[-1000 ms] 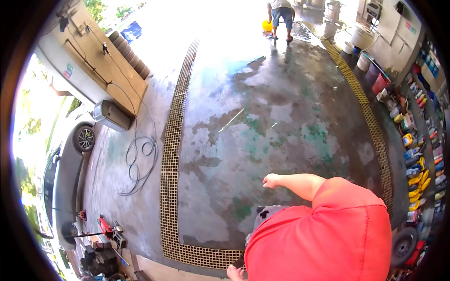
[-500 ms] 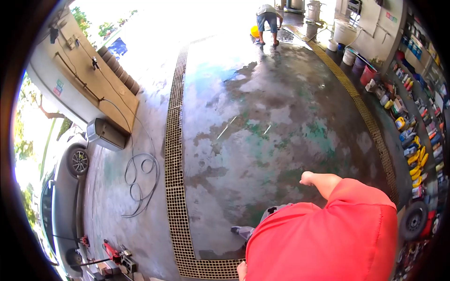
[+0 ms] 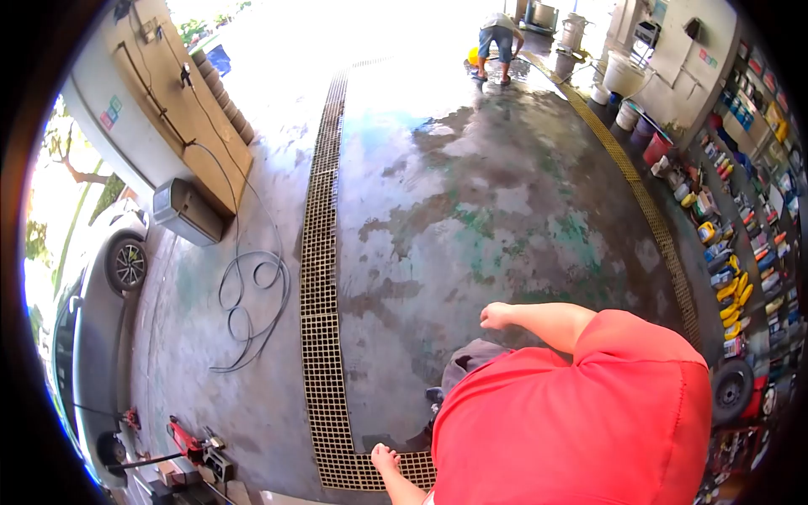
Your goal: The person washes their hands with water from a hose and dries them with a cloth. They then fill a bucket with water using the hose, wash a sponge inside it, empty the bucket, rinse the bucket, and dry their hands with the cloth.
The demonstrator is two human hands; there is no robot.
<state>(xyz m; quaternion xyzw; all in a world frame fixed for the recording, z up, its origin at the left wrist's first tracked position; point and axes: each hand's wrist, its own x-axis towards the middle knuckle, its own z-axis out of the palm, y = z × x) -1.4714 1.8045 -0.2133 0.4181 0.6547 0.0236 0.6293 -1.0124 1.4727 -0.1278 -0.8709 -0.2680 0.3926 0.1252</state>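
My right hand [image 3: 497, 316] is held out in front of my red shirt, over the wet, patchy floor [image 3: 404, 278]. Its fingers are curled in, and nothing shows in it. Lower down, my left hand [image 3: 385, 458] hangs above the corner of the yellowish floor grating [image 3: 326, 396]. Its fingers are bent too, with no object visible in them. Neither hand touches anything. Part of my grey-clad leg [image 3: 471, 360] shows beside the shirt.
A coiled hose [image 3: 252, 311] and a grey bin [image 3: 187, 212] are at the left, near a car [image 3: 101, 337]. A red jack [image 3: 187, 439] sits lower left. Another person [image 3: 500, 42] bends over far ahead. Buckets [image 3: 656, 149], bottles and a tyre [image 3: 732, 390] line the right.
My left hand has come further into view at the bottom, out to the left. My right arm has swung left since the middle frame. The view has shifted slightly.
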